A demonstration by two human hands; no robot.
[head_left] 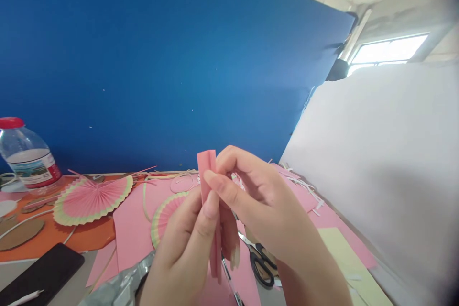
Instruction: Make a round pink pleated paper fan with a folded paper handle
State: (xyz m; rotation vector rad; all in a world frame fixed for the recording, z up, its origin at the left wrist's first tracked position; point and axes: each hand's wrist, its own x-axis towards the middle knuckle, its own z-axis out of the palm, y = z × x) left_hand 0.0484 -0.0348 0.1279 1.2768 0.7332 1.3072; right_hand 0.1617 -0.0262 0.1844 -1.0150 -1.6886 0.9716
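A narrow folded strip of pink paper [206,160] stands upright between my two hands, in front of the blue panel. My left hand [190,244] is closed round its middle, with the thumb pressed on the front. Higher up, my right hand [258,196] pinches the strip near its top with thumb and forefinger. The paper's lower end sticks out below my left hand. Behind my left hand lies a pleated pink paper fan [165,215] with a yellow-green edge, partly hidden. Scissors with black handles [261,263] lie below my right hand.
Another pleated fan [95,198] rests at the left on orange paper [96,239]. Beyond it stands a red-capped water bottle [32,162]. A dark phone [43,272] lies front left. Pale yellow paper [351,263] is at the right. The blue panel [161,57] rises behind the table.
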